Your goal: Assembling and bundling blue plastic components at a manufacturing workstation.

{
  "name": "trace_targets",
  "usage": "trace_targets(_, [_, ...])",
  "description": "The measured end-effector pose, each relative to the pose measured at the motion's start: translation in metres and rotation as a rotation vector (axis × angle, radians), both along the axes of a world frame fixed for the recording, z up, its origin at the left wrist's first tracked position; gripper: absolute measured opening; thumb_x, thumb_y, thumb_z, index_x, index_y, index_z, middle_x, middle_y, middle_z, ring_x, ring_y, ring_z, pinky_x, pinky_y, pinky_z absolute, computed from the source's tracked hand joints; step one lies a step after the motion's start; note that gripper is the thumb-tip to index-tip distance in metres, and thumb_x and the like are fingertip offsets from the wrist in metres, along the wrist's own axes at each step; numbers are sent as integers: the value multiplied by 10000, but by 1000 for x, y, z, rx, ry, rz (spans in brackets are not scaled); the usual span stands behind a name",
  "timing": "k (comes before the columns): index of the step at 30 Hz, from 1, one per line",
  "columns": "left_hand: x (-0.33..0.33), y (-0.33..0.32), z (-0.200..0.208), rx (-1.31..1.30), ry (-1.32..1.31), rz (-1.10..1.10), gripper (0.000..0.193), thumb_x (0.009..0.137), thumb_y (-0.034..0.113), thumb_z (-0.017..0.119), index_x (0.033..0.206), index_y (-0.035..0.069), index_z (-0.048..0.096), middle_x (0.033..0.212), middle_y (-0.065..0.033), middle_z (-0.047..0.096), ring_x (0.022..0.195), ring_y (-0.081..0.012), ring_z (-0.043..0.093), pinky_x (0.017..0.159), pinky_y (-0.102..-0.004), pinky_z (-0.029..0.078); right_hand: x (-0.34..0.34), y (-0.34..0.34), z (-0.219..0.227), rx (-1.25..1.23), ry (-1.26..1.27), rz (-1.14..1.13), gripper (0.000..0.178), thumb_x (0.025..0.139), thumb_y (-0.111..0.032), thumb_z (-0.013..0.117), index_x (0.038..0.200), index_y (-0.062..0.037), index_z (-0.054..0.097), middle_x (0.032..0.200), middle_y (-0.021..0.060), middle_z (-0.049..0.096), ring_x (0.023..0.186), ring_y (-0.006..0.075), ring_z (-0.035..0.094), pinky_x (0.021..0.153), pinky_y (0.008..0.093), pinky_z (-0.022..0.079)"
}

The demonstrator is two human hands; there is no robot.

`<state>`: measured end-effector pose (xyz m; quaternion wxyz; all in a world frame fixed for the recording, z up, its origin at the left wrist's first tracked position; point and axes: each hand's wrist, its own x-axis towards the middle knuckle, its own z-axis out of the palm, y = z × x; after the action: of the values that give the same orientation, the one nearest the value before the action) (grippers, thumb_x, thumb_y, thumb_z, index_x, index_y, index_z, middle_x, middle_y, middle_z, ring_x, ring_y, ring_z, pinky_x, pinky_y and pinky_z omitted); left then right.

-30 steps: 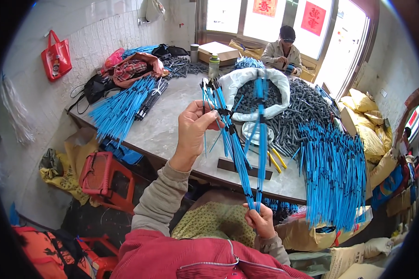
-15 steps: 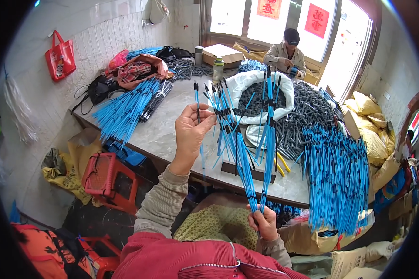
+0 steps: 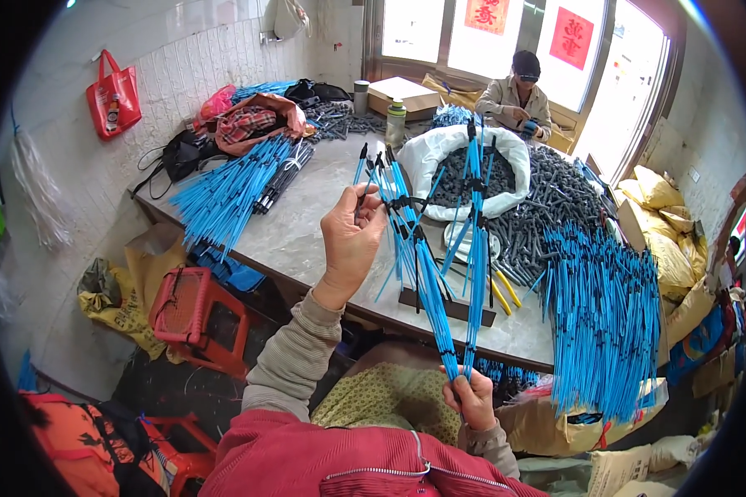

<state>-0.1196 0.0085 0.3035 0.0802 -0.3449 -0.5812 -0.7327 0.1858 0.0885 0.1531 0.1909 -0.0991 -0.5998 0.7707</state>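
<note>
My right hand (image 3: 471, 399) is closed round the lower ends of a bundle of thin blue sticks (image 3: 435, 298) with black fittings, which fan upward in two clusters. Left of the bundle's top, my left hand (image 3: 352, 236) is raised with its fingers curled in a pinch. A single black-tipped blue stick (image 3: 360, 164) rises from those fingers, close beside the bundle; its lower part is hidden by the hand. Behind the bundle, an open white sack (image 3: 510, 178) holds small dark grey parts. Pliers with yellow handles (image 3: 506, 290) lie on the table near a dark bar (image 3: 460, 309).
Loose dark grey parts (image 3: 559, 186) and a large pile of blue sticks (image 3: 601, 315) cover the table's right side. More blue sticks (image 3: 232, 190) lie at the left edge. A co-worker (image 3: 518, 99) sits across the table (image 3: 307, 215). A red stool (image 3: 195, 306) stands at left.
My left hand has brought its stick closer to the bundle, and its fingers have curled in more. The right hand keeps its grip on the bundle. The view has shifted slightly.
</note>
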Motion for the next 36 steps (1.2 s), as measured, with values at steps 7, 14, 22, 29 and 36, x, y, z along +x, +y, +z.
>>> trace_targets(7, [-25,-2,-6,153,-310,-352,179,889,15,635,1068,14,628,871,-39,668,709,-95,622,673,-222,505,-4,-5,-6,8,-7,-82,274,1056,-90,482,1263,37,608,700,37,614,504,37,446,471,193,336])
trace_targets(14, [-22,-12,3,138,-545,-543,176,889,40,618,1063,20,631,847,-83,692,678,-145,645,646,-264,523,-4,-4,-8,7,-47,-117,248,1023,-56,514,1227,32,625,678,38,593,487,57,461,463,211,345])
trace_targets(22, [-16,-2,-3,152,-421,-452,171,908,71,675,1065,14,637,856,-83,695,675,-142,646,622,-275,527,-7,-6,-5,64,-108,-151,233,1004,-31,549,1214,25,636,706,26,622,524,41,498,451,189,350])
trace_targets(29, [-19,-3,0,132,-458,-456,150,941,108,694,1058,27,645,837,-69,678,671,-148,642,611,-285,524,-7,-3,-12,94,-89,-182,222,1018,-53,542,1206,17,638,703,15,617,527,29,492,451,187,351])
trace_targets(36, [-36,-17,5,177,-690,-716,138,961,174,690,1034,68,642,801,-54,680,613,-148,637,579,-278,529,4,-1,-15,99,-136,-136,248,1019,-72,537,1216,15,659,669,-4,578,519,32,459,450,195,332])
